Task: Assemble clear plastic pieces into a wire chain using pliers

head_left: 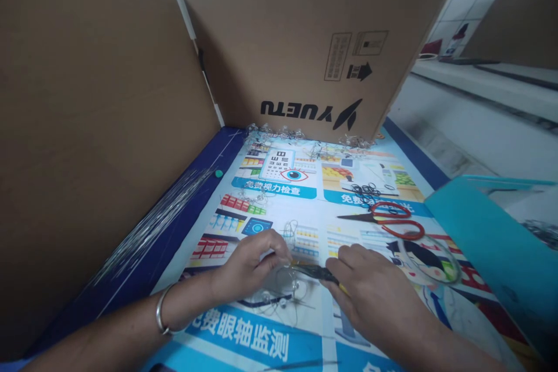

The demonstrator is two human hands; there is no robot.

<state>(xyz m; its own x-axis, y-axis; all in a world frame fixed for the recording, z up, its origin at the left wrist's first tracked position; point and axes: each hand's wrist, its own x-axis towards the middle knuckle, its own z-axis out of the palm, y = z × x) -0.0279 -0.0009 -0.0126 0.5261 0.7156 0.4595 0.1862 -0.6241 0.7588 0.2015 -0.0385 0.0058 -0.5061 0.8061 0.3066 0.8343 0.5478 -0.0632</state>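
we clasp pliers (317, 272) in our right hand (368, 285), their tips just beside our left hand (257, 258), which is curled into a pinch; what it holds, we cannot tell. below and between these 2 grips lies a beaded wire tangle (297, 289); beyond the right grip, red-handled scissors (399, 222).

The blue table (414, 154) bears a printed sheet (283, 206). Silvery wires (152, 226) lie left; tangles (283, 132), far; wire pieces (283, 303), near middle; black rings (366, 191), red-handled scissors (375, 218), a clear coil (457, 270) and a teal box (471, 215), right.
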